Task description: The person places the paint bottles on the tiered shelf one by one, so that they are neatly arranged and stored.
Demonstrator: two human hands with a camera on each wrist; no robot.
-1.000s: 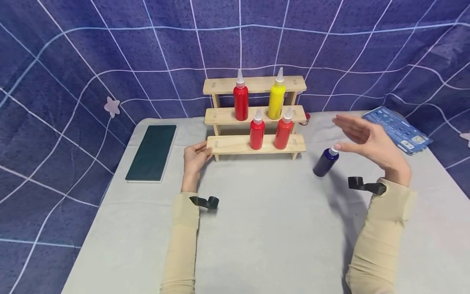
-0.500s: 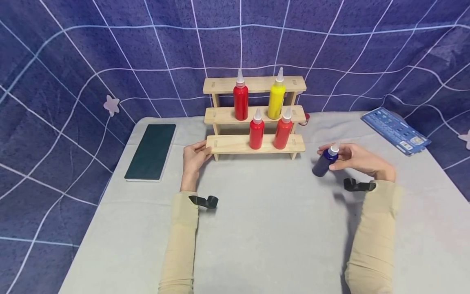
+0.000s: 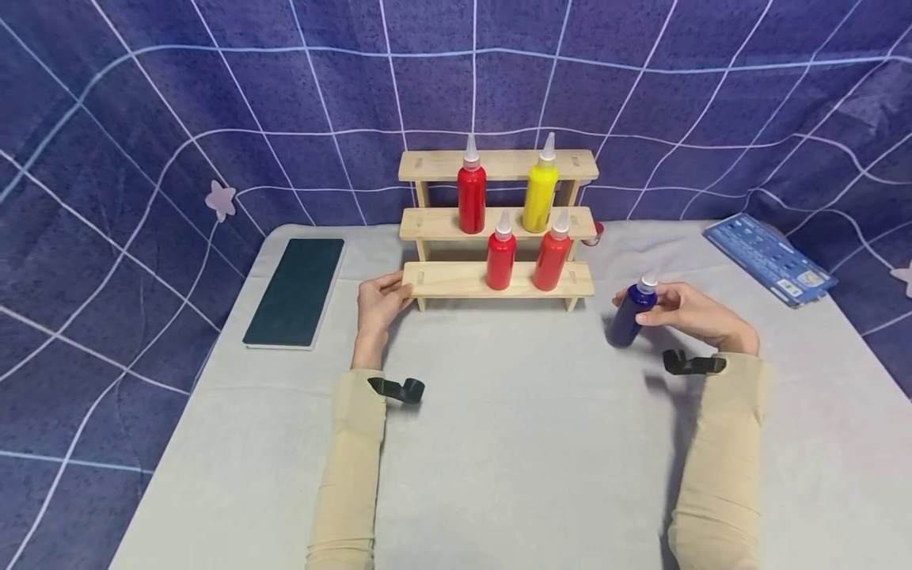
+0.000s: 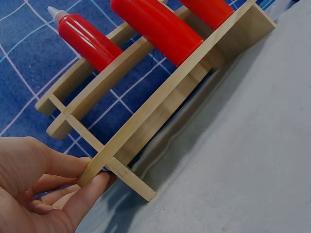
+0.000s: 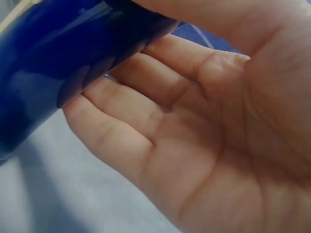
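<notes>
My left hand (image 3: pixel 378 307) pinches the left end of the lowest step of a three-step wooden display shelf (image 3: pixel 445 279), thumb and fingers on opposite faces of the board in the left wrist view. On that step stand two red squeeze bottles (image 3: pixel 501 263). The middle step bears another red squeeze bottle (image 3: pixel 472 199) and a yellow squeeze bottle (image 3: pixel 540 198). To the right of the shelf, my right hand (image 3: pixel 701 313) holds a dark blue squeeze bottle (image 3: pixel 628 321) between thumb and fingers. It leans slightly; whether its base touches the table I cannot tell.
A dark green notebook (image 3: pixel 295 293) lies on the table's left side. Blue printed booklets (image 3: pixel 773 257) lie at the back right. Behind the shelf's right end a small red object (image 3: pixel 594 233) partly shows. A blue curtain (image 3: pixel 342 95) hangs at the back.
My right hand came down from above the blue squeeze bottle and took hold of its upper body. The bottle has since shifted only slightly. My left hand kept its hold on the shelf.
</notes>
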